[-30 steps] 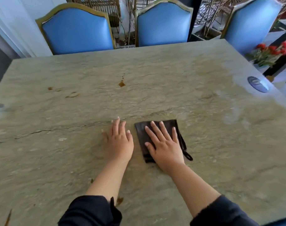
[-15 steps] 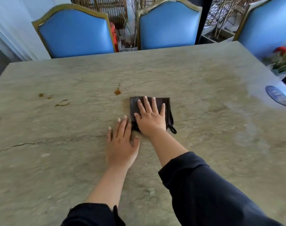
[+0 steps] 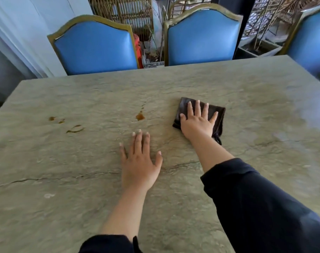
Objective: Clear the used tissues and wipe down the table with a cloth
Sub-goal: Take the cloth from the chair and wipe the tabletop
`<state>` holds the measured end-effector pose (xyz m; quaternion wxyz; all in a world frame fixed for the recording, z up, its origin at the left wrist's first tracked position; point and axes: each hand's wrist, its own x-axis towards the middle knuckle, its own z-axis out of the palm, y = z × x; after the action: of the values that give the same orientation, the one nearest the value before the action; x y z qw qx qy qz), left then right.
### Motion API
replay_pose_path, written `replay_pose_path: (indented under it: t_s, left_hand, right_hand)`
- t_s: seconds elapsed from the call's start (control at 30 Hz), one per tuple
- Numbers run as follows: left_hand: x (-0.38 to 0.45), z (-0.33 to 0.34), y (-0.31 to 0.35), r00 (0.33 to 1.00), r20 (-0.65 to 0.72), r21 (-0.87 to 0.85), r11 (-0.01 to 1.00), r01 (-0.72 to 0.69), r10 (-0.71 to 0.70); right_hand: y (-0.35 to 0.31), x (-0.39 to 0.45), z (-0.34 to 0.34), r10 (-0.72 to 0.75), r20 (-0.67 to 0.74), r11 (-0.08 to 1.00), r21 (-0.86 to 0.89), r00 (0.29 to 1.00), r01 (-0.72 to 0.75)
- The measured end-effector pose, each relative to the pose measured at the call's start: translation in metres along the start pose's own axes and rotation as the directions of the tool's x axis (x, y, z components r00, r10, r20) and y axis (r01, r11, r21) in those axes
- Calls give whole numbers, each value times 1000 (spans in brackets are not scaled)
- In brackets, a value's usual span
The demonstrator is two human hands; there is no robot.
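Note:
A folded dark brown cloth (image 3: 217, 115) lies on the grey-green stone table (image 3: 82, 207), right of centre. My right hand (image 3: 198, 123) presses flat on the cloth with fingers spread. My left hand (image 3: 139, 165) rests flat on the bare table, nearer to me and left of the cloth, holding nothing. Brown spill marks sit on the table: one drop (image 3: 140, 116) left of the cloth, more stains (image 3: 74, 129) further left. No tissues are in view.
Two blue padded chairs (image 3: 95, 48) (image 3: 201, 35) stand at the table's far edge, a third (image 3: 310, 39) at the far right corner. Wicker furniture and planters stand behind them. A wet sheen (image 3: 309, 110) covers the table's right side.
My right hand has pushed the cloth away from me and to the right, past the brown drop. My left hand stays flat on the table near the same spot.

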<state>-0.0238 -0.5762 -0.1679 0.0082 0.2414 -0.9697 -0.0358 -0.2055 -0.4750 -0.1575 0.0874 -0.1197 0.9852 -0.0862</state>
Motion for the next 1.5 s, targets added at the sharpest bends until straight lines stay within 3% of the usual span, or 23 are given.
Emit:
replay_pose_path:
  t_s: [0.1, 0.2, 0.3, 0.37, 0.43, 0.5, 0.57, 0.67, 0.8, 0.87, 0.97, 1.07, 1.13, 1.2, 1.33, 1.4, 1.47, 1.5]
  left_hand:
    - [0, 1, -2, 1000, -10, -15, 1000, -19, 19]
    - [-1, 1, -4, 997, -45, -48, 997, 60, -62]
    - [-2, 1, -5, 992, -59, -83, 991, 103, -108]
    - [-6, 0, -9, 997, -27, -95, 993, 75, -77]
    - [-13, 2, -19, 999, 18, -115, 993, 34, -32]
    - [-24, -1, -31, 998, 47, -183, 983, -31, 40]
    - [-40, -6, -44, 992, 37, -309, 946, -101, 118]
    - [-64, -10, -67, 994, -45, -463, 879, -113, 104]
    - [-99, -10, -96, 994, -74, -312, 945, -95, 75]
    - [-116, -13, -103, 995, -42, -249, 964, -96, 89]
    - [-139, -17, -111, 992, -35, -199, 972, -122, 117]
    - [-157, -15, -122, 996, 25, -192, 978, -78, 84]
    - [-165, -15, -128, 994, 40, -221, 971, -93, 104]
    - [-167, -15, -135, 986, 85, -246, 962, -122, 147]
    - [-160, -21, -142, 964, 201, -253, 960, -121, 174]
    - [-160, -28, -134, 961, 216, -239, 964, -117, 170]
    - [-165, -34, -117, 962, 181, -261, 953, -153, 204]
    - [-170, -38, -107, 955, 137, -283, 935, -215, 261]
  right_hand:
    - [-32, -7, 5, -227, 27, 974, -6, 973, 227]
    - [-42, -46, 12, -447, 46, 893, -25, 893, 449]
    - [-10, -71, 11, -504, 40, 862, -31, 863, 505]
    - [18, -78, 8, -403, 3, 914, -40, 915, 403]
    - [32, -85, 8, -170, -28, 985, -28, 985, 169]
    - [21, -98, 11, 56, -33, 998, 7, 998, -55]
    - [-8, -119, 16, 118, -16, 993, 24, 993, -117]
    - [-51, -165, 29, -99, 19, 995, 8, 995, 98]
    - [-55, -233, 42, -462, 89, 885, -15, 882, 465]
    - [-29, -252, 42, -553, 79, 829, -43, 829, 558]
    - [18, -266, 37, -413, 22, 906, -88, 910, 413]
    - [32, -291, 36, -25, -16, 999, -48, 1000, 24]
    - [10, -313, 38, 220, -7, 976, -5, 976, -220]
    - [-25, -331, 43, 327, 27, 944, 36, 945, -328]
    - [-75, -357, 50, 107, 138, 985, 122, 985, -124]
    - [-73, -365, 42, -43, 191, 960, 281, 981, -13]
    - [-52, -372, 32, -74, 123, 909, 417, 990, 16]
    - [-37, -375, 28, -20, 56, 909, 418, 998, -6]
